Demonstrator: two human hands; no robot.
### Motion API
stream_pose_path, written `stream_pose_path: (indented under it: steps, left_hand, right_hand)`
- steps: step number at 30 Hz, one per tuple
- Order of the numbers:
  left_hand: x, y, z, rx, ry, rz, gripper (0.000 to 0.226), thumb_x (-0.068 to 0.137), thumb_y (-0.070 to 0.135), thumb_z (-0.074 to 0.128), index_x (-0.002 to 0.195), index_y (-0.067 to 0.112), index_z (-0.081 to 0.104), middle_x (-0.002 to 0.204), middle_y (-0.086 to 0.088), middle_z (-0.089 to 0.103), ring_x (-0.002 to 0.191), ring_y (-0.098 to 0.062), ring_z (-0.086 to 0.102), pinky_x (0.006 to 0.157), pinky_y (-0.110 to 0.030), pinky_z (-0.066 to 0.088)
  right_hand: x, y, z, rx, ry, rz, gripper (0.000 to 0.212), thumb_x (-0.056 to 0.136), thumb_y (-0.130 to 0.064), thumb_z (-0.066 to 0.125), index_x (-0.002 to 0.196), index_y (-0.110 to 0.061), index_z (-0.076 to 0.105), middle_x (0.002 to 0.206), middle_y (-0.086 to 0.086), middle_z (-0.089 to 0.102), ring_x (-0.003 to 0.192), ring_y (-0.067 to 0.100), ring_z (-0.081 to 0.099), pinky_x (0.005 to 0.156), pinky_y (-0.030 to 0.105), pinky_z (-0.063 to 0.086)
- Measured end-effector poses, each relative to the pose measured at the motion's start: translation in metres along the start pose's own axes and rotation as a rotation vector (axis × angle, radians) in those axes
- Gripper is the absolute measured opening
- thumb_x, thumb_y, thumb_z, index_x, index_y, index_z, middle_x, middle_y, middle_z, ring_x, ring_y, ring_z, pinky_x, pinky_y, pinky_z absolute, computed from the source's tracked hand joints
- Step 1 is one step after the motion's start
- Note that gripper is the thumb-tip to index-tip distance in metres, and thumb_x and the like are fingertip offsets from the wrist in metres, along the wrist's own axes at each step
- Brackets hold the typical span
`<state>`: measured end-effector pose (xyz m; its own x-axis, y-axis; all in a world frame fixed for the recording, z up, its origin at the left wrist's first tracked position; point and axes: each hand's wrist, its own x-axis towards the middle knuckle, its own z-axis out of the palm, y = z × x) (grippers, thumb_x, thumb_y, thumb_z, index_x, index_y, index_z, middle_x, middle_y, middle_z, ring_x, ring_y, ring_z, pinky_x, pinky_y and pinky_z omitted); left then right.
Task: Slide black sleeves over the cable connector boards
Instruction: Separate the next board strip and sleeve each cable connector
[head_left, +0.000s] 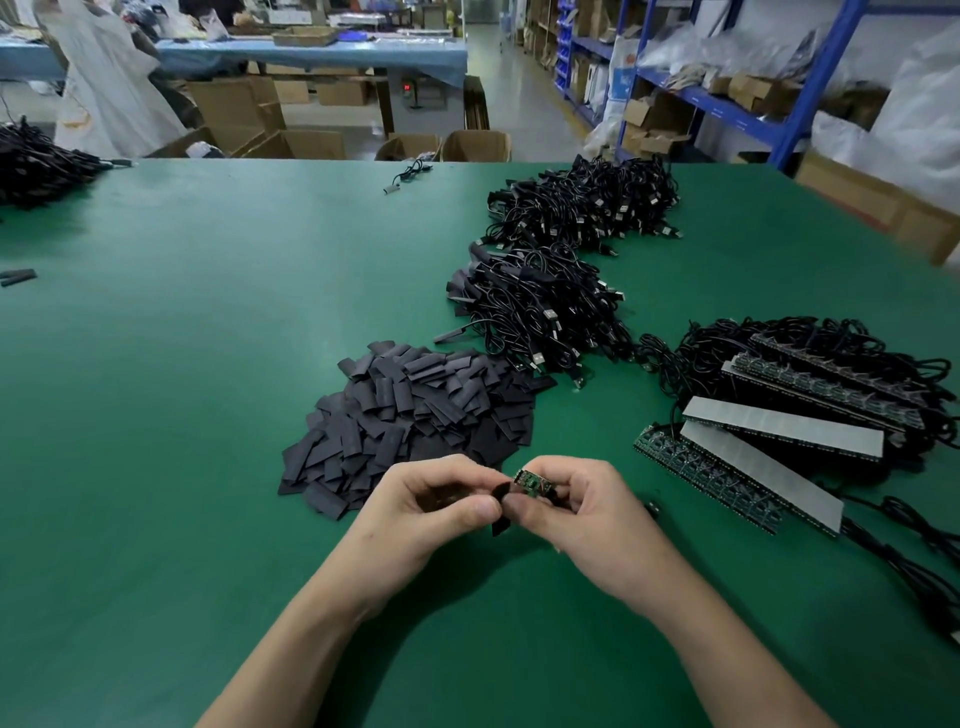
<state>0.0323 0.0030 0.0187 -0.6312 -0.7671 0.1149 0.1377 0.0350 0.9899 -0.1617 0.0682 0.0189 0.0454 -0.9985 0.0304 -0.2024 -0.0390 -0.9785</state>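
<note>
A small green connector board (529, 481) is pinched in my right hand (582, 514), low in the middle of the view. My left hand (431, 499) pinches a flat black sleeve (501, 512) right beside the board's near end; the sleeve touches or slightly overlaps the board, and its lower end hangs below my thumbs. The board's cable is hidden behind my right hand. Just beyond my hands lies a heap of loose black sleeves (415, 421).
Green table (182, 364). Two piles of black USB cables lie behind the sleeves, the nearer pile (540, 306) and the farther pile (587, 202). Panels of boards with cables (789, 415) lie at the right. Another cable pile (36, 166) is far left. Boxes and shelving stand beyond the table.
</note>
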Motion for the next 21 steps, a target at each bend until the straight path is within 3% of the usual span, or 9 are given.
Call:
stream_pose_path:
  steps: [3, 6, 8, 10, 13, 16, 21]
  left_hand:
    - [0.001, 0.000, -0.001, -0.015, 0.047, 0.049, 0.016, 0.077, 0.026, 0.080, 0.091, 0.019, 0.081, 0.096, -0.008, 0.073, 0.090, -0.021, 0.065, 0.084, -0.031, 0.053]
    - [0.001, 0.002, 0.000, -0.035, 0.141, 0.060, 0.019, 0.073, 0.024, 0.089, 0.090, 0.022, 0.082, 0.098, -0.007, 0.079, 0.090, -0.018, 0.072, 0.084, -0.026, 0.056]
    - [0.001, 0.002, 0.000, 0.107, 0.221, 0.071, 0.022, 0.069, 0.030, 0.093, 0.088, 0.025, 0.082, 0.092, -0.005, 0.080, 0.085, -0.019, 0.074, 0.081, -0.026, 0.057]
    - [0.001, -0.001, -0.002, 0.340, 0.275, 0.123, 0.022, 0.067, 0.034, 0.090, 0.086, 0.026, 0.082, 0.088, 0.002, 0.079, 0.082, -0.019, 0.074, 0.080, -0.027, 0.058]
    - [0.001, -0.003, -0.003, 0.553, 0.298, 0.236, 0.021, 0.070, 0.032, 0.087, 0.088, 0.023, 0.082, 0.089, 0.013, 0.077, 0.086, -0.009, 0.073, 0.079, -0.018, 0.053]
    - [0.001, -0.004, -0.004, 0.622, 0.309, 0.293, 0.020, 0.070, 0.030, 0.089, 0.087, 0.020, 0.082, 0.089, 0.015, 0.077, 0.087, -0.007, 0.073, 0.080, -0.019, 0.054]
    - [0.001, -0.006, -0.004, 0.695, 0.313, 0.323, 0.020, 0.071, 0.030, 0.090, 0.086, 0.020, 0.083, 0.090, 0.016, 0.076, 0.087, -0.004, 0.073, 0.081, -0.028, 0.058]
  right_hand:
    - [-0.002, -0.004, -0.001, -0.028, 0.018, -0.029, 0.031, 0.089, -0.049, 0.070, 0.091, -0.018, 0.068, 0.068, -0.006, 0.049, 0.064, 0.009, 0.040, 0.057, 0.026, 0.030]
    - [-0.005, -0.008, -0.004, -0.080, 0.042, -0.059, 0.028, 0.093, -0.053, 0.059, 0.089, -0.025, 0.059, 0.067, -0.009, 0.045, 0.064, 0.016, 0.040, 0.060, 0.045, 0.035]
    - [-0.006, -0.010, -0.004, -0.079, 0.045, -0.051, 0.030, 0.095, -0.052, 0.051, 0.085, -0.025, 0.056, 0.065, -0.013, 0.042, 0.064, 0.017, 0.038, 0.062, 0.051, 0.038]
    - [-0.006, -0.011, -0.003, -0.132, 0.054, -0.045, 0.030, 0.094, -0.051, 0.049, 0.082, -0.025, 0.057, 0.063, -0.012, 0.042, 0.062, 0.017, 0.038, 0.060, 0.049, 0.038]
    - [-0.007, -0.011, -0.003, -0.219, 0.080, -0.080, 0.027, 0.098, -0.041, 0.055, 0.079, -0.022, 0.058, 0.059, -0.011, 0.042, 0.056, 0.012, 0.038, 0.053, 0.032, 0.033]
    - [-0.007, -0.009, -0.004, -0.253, 0.118, -0.087, 0.029, 0.103, -0.025, 0.059, 0.076, -0.016, 0.058, 0.056, -0.010, 0.041, 0.051, 0.006, 0.033, 0.050, 0.020, 0.027]
    - [-0.006, -0.007, -0.002, -0.298, 0.143, -0.082, 0.030, 0.102, -0.025, 0.060, 0.077, -0.010, 0.057, 0.054, -0.012, 0.041, 0.049, 0.005, 0.032, 0.050, 0.016, 0.028]
